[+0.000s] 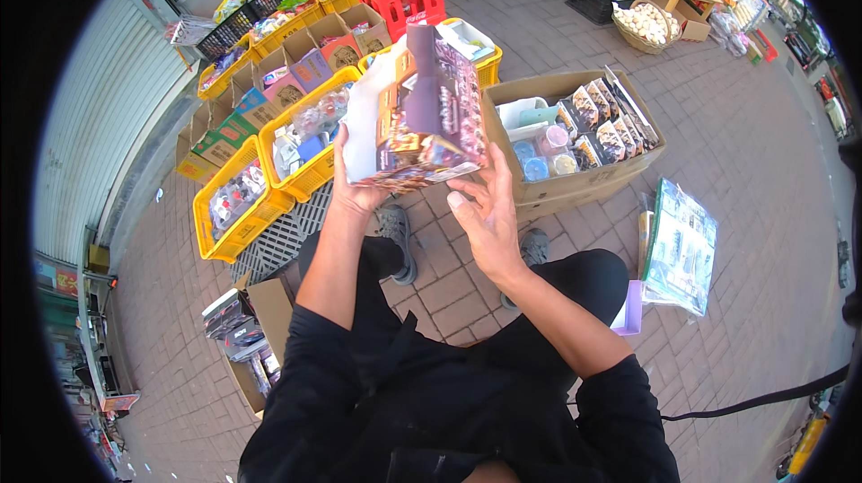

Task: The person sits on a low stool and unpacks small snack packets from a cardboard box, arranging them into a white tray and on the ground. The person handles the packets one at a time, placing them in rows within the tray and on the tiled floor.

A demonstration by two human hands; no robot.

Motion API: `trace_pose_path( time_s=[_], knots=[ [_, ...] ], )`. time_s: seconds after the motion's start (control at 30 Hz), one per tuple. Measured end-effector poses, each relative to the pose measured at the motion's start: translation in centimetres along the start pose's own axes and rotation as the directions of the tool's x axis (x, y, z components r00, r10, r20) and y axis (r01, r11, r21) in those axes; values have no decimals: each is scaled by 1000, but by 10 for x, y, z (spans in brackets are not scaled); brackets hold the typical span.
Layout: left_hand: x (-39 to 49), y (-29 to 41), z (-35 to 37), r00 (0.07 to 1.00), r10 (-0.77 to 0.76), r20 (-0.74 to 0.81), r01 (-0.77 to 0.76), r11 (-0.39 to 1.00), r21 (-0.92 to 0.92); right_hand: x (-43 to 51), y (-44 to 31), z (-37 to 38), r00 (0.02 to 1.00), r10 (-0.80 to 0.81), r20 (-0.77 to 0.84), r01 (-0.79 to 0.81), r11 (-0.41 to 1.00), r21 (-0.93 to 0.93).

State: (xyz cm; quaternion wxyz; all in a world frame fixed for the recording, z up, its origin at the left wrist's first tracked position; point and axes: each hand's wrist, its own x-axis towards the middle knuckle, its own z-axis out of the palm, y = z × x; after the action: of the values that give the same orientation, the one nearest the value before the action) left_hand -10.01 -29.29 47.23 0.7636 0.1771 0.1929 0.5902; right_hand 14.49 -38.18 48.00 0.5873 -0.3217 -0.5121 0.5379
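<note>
In front of me is a printed cardboard box [438,113], tilted, with colourful pictures on its sides and a dark purple panel raised on top. My left hand [355,190] grips its lower left side. White, soft-looking material [367,129], perhaps packing foam or a bag, lies along that side, and my left fingers are partly hidden by it. My right hand [490,220] is at the lower right corner with fingers spread. Its fingertips meet the box's edge; the thumb stands apart from it. Motion blurs the print.
To the right is a large carton [566,187] of small printed boxes [609,136] and plastic tubs [554,139]. Yellow crates [236,240] and divided cartons [225,136] stand left, near a red crate [431,1]. Plastic-wrapped packages [680,247] lie right; an open carton [273,321] sits by my left side.
</note>
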Motion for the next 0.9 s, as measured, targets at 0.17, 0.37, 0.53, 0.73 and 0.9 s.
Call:
trace_pose_path(
  time_s=[0.17, 0.37, 0.53, 0.73, 0.9],
  knots=[
    [17, 30, 10, 994, -12, 104, 15, 1000, -26, 0, -33, -5, 997, -25, 78, 22, 999, 37],
    [22, 29, 2, 985, -52, 162, 42, 997, 62, 10, -40, 0, 993, -27, 115, 23, 999, 42],
    [31, 26, -11, 957, -89, 275, 139, 976, -169, 12, -33, -6, 989, -5, 149, 11, 999, -44],
    [22, 6, 8, 995, -50, 91, 47, 998, 40, 37, -13, -19, 998, -40, 58, 42, 999, -19],
    [15, -19, 28, 994, -51, -93, 64, 987, 148, 73, 0, -48, 992, 49, -113, -48, 999, 11]
  ],
)
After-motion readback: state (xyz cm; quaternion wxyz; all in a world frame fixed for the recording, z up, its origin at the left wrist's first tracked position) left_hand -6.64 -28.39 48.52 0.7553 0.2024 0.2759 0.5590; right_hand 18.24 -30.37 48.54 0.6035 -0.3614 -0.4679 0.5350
